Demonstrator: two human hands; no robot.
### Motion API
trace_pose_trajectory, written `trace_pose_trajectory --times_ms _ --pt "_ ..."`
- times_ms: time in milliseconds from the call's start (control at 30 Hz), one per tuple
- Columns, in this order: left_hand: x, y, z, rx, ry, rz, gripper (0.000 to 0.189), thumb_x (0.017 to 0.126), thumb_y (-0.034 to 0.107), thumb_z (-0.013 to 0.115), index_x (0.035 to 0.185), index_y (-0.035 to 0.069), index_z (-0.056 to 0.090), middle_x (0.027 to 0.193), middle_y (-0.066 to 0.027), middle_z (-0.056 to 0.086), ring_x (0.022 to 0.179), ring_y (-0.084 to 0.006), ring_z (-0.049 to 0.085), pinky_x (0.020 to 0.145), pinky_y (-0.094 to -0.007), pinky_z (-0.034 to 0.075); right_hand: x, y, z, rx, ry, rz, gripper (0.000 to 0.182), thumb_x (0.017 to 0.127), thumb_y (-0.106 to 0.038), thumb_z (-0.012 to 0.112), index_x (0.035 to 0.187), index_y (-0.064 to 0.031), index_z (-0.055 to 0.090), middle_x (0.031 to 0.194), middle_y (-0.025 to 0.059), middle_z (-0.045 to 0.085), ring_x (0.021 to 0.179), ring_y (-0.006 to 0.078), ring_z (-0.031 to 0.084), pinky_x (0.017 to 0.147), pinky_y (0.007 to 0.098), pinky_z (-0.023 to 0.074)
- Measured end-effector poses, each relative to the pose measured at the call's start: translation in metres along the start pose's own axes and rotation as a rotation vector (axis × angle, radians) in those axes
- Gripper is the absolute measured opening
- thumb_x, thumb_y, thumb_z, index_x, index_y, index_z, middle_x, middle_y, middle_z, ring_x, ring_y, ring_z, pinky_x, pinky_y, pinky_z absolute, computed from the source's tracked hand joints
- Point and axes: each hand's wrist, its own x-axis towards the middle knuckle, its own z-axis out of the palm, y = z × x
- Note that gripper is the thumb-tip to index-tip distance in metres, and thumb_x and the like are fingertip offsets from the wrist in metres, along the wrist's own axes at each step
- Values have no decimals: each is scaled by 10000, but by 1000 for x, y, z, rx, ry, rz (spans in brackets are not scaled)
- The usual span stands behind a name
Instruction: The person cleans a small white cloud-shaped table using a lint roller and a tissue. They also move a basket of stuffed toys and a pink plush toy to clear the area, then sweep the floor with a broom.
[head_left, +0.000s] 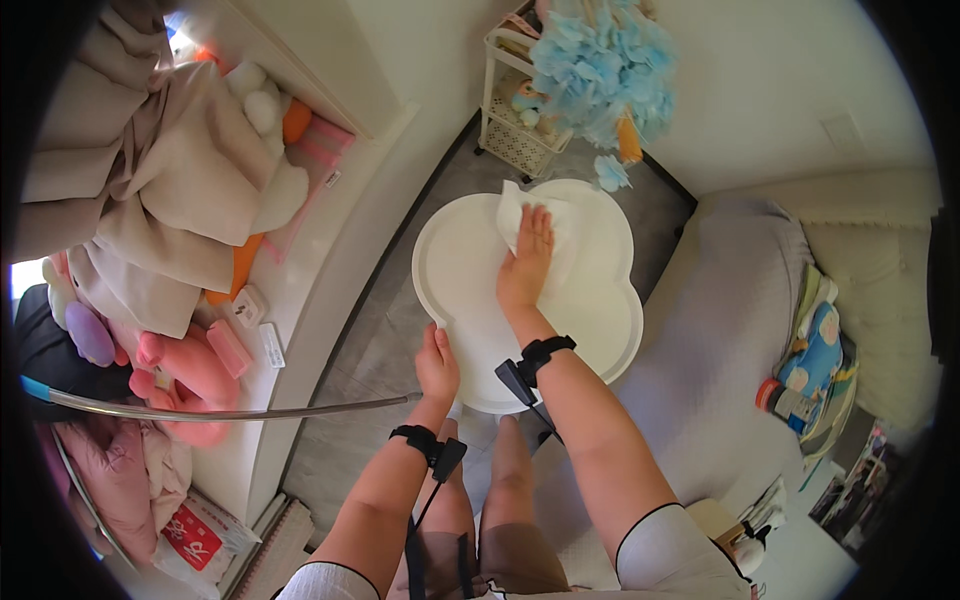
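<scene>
A white cloverleaf-shaped table with a raised rim (480, 360) stands in front of me. My right hand (529, 259) lies palm down over its top, fingers together and extended, pressing a white tissue or wipe (512, 214) against the surface. Part of the sheet sticks out past the fingertips, and the rest is hidden under the hand. At the notch in the table's left edge, my left hand (437, 364) holds the rim, with the fingers partly hidden. Both wrists wear black straps with small devices.
A bed with a grey cover (690, 337) borders the table's right side. Beyond the table are a wheeled trolley (521, 142) and light-blue artificial flowers (604, 71). On the left, a window ledge (300, 300) carries plush toys and a curtain. A metal rod (247, 414) reaches in near my left hand.
</scene>
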Motion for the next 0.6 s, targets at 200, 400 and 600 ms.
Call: trace_pose_trajectory --times_ms 200,400,600 --pt "1 -11 0 66 3 -21 389 1022 334 333 1160 22 520 822 -250 622 782 -454 601 651 -465 467 19 -42 27 -8 -43 -14 716 779 90 521 1446 -99 344 1537 193 204 1404 397 211 1145 466 195" --pt "-2 -9 4 121 35 16 360 1012 322 355 1172 47 522 812 -254 625 752 -465 593 623 -506 461 27 -63 42 95 -209 -232 607 761 85 521 1338 -99 479 1446 157 383 1382 360 280 1139 460 229" --pt "-7 -10 3 88 25 18 374 1013 318 357 1207 41 516 859 -267 623 781 -454 601 663 -503 472 18 -69 34 269 -479 -489 434 720 78 534 1125 -58 609 1296 73 543 1339 279 370 1125 429 294"
